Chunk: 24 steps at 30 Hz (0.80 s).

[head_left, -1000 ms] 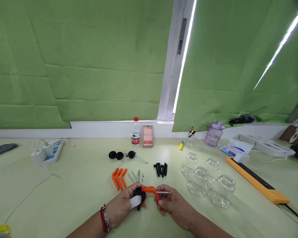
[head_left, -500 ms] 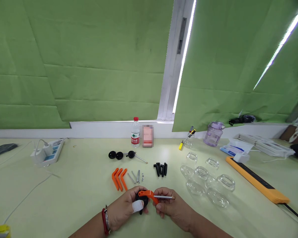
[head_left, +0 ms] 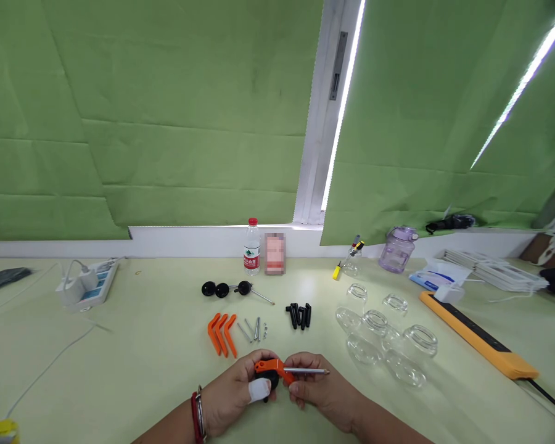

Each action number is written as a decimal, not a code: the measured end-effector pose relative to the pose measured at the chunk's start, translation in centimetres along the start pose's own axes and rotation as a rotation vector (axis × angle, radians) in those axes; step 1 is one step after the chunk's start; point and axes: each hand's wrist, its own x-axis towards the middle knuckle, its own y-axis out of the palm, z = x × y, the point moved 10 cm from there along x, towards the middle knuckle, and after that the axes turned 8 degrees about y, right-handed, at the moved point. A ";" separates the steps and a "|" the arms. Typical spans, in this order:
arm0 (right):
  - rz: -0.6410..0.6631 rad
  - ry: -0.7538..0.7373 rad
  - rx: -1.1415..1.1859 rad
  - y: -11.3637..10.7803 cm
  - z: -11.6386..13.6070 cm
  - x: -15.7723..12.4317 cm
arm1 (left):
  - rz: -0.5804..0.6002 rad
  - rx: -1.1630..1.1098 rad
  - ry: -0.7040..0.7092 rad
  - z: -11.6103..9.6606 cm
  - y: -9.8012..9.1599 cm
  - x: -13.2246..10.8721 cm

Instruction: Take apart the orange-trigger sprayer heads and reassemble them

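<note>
Blk part (head_left: 274, 378) partly hidden by L hand (head_left: 234, 388) & orange hndl (head_left: 269, 365), pink item (head_left: 274, 253) blurred, yel obj (head_left: 2, 430) edge-cut

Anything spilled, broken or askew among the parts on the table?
Nothing looks spilled or broken. Slightly askew: the metal screws point different ways, while the three orange pieces beside them lie roughly parallel.

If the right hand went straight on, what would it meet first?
Past the orange part it holds, the right hand would likely meet the left hand or its black piece; depth leaves which unclear.
</note>
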 end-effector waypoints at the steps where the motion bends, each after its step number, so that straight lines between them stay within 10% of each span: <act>1: -0.005 0.002 0.000 0.0 0.0 0.0 | -0.002 -0.003 -0.001 0.0 0.1 0.0; 15: 0.009 0.028 -0.048 0.4 0.1 -0.2 | -0.216 -0.398 0.019 -0.2 -0.2 0.0; 24: -0.072 -0.286 -0.590 1.5 2.5 0.7 | -0.457 -0.432 0.086 -2.0 -5.4 -0.4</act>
